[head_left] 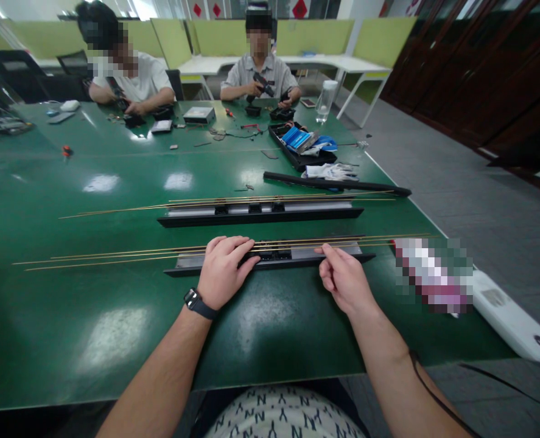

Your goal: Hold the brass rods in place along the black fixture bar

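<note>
In front of me lies a long black-edged metal channel (306,254) with small black blocks (281,254) in its middle. Thin brass-coloured rods (114,255) run lengthwise over it and stick out far past both ends. My left hand (226,264) is bent over the channel left of centre, thumb and fingers closed about a black block that they partly hide. My right hand (343,271) is closed on the right part, its thumb and forefinger tips at a rod. Just beyond lies a second black-edged channel (315,213), with black blocks inside and rods across it.
Behind the channels lies a black bar (338,184), with white gloves (329,172) and a black tray (297,159) of blue items further back. A white device (502,316) sits at the right edge. Two people (260,79) (133,79) handle tools across the green table (160,340).
</note>
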The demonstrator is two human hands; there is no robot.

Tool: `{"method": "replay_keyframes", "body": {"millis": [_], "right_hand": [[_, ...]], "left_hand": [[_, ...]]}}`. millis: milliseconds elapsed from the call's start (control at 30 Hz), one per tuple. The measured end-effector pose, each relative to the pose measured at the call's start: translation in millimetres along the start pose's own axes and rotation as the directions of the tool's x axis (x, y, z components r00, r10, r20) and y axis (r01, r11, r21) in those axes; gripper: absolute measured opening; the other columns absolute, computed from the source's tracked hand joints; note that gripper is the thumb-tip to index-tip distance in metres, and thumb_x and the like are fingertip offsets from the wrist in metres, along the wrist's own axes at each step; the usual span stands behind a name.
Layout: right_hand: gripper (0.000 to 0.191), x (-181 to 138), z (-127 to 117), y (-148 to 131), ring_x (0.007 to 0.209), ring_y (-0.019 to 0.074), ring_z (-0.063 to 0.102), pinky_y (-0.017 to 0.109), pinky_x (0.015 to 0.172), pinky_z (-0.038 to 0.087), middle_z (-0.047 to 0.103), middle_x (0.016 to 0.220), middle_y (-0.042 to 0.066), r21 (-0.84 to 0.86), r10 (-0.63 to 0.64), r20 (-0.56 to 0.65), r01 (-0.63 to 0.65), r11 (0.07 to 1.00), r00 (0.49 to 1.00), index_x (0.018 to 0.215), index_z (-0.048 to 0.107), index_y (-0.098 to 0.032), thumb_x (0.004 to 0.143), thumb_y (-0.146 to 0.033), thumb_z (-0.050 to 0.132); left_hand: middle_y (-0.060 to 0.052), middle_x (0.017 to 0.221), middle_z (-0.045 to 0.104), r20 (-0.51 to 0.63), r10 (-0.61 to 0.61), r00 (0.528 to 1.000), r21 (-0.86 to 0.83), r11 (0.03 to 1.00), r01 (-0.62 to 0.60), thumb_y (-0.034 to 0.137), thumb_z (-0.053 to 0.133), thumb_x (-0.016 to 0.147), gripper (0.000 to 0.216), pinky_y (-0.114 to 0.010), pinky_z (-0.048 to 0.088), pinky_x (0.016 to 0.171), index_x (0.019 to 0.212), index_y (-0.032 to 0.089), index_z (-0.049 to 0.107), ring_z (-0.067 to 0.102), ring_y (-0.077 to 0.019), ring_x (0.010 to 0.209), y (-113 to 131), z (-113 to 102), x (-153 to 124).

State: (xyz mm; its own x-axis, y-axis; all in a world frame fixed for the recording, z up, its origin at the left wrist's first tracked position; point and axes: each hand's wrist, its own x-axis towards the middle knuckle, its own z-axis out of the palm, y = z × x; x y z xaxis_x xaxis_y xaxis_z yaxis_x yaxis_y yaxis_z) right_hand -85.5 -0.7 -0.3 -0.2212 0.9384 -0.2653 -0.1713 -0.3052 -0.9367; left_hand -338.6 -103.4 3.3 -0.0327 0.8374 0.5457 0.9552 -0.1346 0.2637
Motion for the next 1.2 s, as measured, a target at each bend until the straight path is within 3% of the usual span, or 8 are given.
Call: {"method": "replay_keyframes", "body": {"millis": [267, 500, 833, 1067, 1200], "right_hand": [[0.039, 4.3, -6.1, 1.7, 0.029, 0.0049, 0.036, 0.016, 0.028, 0.02, 0.055, 0.048, -0.005, 0.064, -0.035, -0.082, 0.04, 0.997, 0.996, 0.091, 0.068, -0.015, 0.079, -0.051, 0.08], [0.042, 0.6, 0.9, 0.9, 0.029, 0.0056, 0.038, 0.016, 0.029, 0.02, 0.057, 0.048, -0.003, 0.02, -0.004, -0.007, 0.004, 1.0, 1.0, 0.091, 0.068, -0.015, 0.078, -0.054, 0.08], [0.035, 3.2, -5.7, -1.4, 0.03, 0.0052, 0.037, 0.016, 0.028, 0.021, 0.055, 0.049, -0.004, 0.068, -0.03, -0.092, 0.037, 0.997, 0.995, 0.09, 0.07, -0.015, 0.079, -0.047, 0.081], [0.026, 5.5, -8.7, -3.0, 0.03, 0.006, 0.037, 0.016, 0.027, 0.022, 0.053, 0.048, -0.005, 0.094, -0.049, -0.224, 0.071, 0.993, 0.973, 0.084, 0.068, -0.016, 0.082, -0.04, 0.076], [0.027, 6.6, -10.1, -0.5, 0.03, 0.0061, 0.037, 0.016, 0.027, 0.021, 0.054, 0.049, -0.005, 0.084, -0.065, -0.209, 0.084, 0.993, 0.976, 0.085, 0.068, -0.017, 0.082, -0.043, 0.077]], "left_hand": [[-0.008, 0.121, 0.074, 0.005, 0.007, 1.0, 0.011, 1.0, -0.007, 0.038, 0.066, 0.096, 0.029, -0.047, 0.043, 0.107, 0.121, 0.024, 0.069, 0.067, -0.0248, 0.114, 0.4, -0.9, 0.2], [-0.007, 0.122, 0.074, 0.004, -0.002, 1.0, 0.006, 1.0, 0.002, 0.038, 0.066, 0.096, 0.029, -0.047, 0.043, 0.107, 0.121, 0.025, 0.07, 0.067, -0.0247, 0.114, -0.7, 0.3, 0.2], [-0.007, 0.121, 0.074, -0.004, 0.003, 1.0, 0.011, 1.0, -0.003, 0.038, 0.066, 0.096, 0.029, -0.046, 0.042, 0.107, 0.121, 0.024, 0.069, 0.067, -0.0243, 0.113, -0.2, 0.3, 0.0], [-0.007, 0.121, 0.074, 0.005, -0.004, 1.0, 0.005, 1.0, 0.004, 0.038, 0.066, 0.096, 0.028, -0.047, 0.043, 0.107, 0.121, 0.025, 0.07, 0.067, -0.0245, 0.113, 0.4, -0.3, 0.5], [-0.007, 0.121, 0.074, 0.001, -0.001, 1.0, 0.007, 1.0, 0.001, 0.038, 0.067, 0.096, 0.029, -0.047, 0.043, 0.107, 0.121, 0.024, 0.07, 0.067, -0.0247, 0.113, 1.0, -0.5, 0.7]]}}
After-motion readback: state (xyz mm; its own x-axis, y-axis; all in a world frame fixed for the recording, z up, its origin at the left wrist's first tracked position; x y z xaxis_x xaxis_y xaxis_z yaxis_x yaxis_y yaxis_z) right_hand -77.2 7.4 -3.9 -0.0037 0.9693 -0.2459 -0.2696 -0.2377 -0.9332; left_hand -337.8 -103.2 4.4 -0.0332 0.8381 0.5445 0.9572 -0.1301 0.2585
